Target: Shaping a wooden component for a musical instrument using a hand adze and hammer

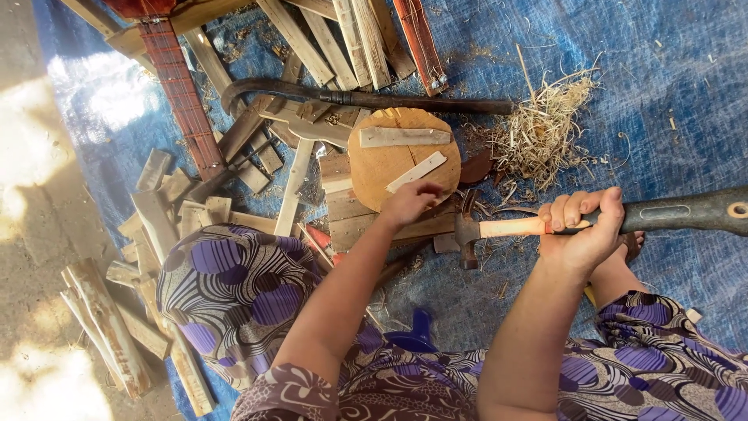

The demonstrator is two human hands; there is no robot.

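A round wooden block point(382, 175) lies on the blue tarp point(662, 78) in front of me. Two thin pale wood strips rest on it, one near the top point(405, 137) and one slanted lower down point(418, 171). My left hand point(409, 203) sits at the block's near edge, fingertips by the lower end of the slanted strip. My right hand point(583, 228) is closed around the handle of a claw hammer point(467, 234). The hammer's head hangs low just right of the block, and its dark grey grip end point(686, 212) sticks out to the right.
A dark curved crowbar point(366, 98) lies behind the block. Cut wood slats and offcuts point(156, 210) are heaped at left and top. A red slatted piece point(181, 93) lies at upper left, pale shavings point(545, 129) to the right, my bare foot point(627, 248) under the hammer hand.
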